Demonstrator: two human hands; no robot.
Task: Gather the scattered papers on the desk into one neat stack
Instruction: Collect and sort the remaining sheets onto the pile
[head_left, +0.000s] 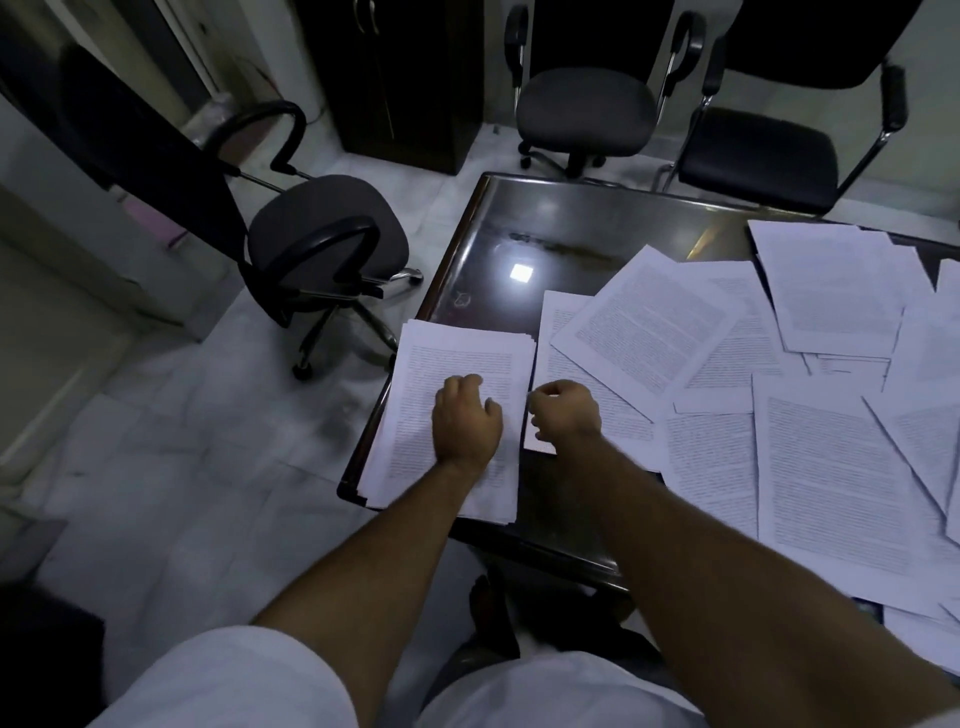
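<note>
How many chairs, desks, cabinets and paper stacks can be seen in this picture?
Chairs: 3 (left, middle, right)
Desks: 1
Cabinets: 1
Paper stacks: 1
Total: 6

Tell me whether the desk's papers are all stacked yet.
Not yet. One stack lies under the left hand; many loose sheets remain spread.

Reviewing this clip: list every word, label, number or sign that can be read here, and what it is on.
None can be read.
Stack under the left hand: lines of print, too small and blurred.
Sheet by the right hand: print, unreadable.
Scattered papers on the desk: dense print, all blurred.
Chairs and cabinet: no label or sign shows.
</note>
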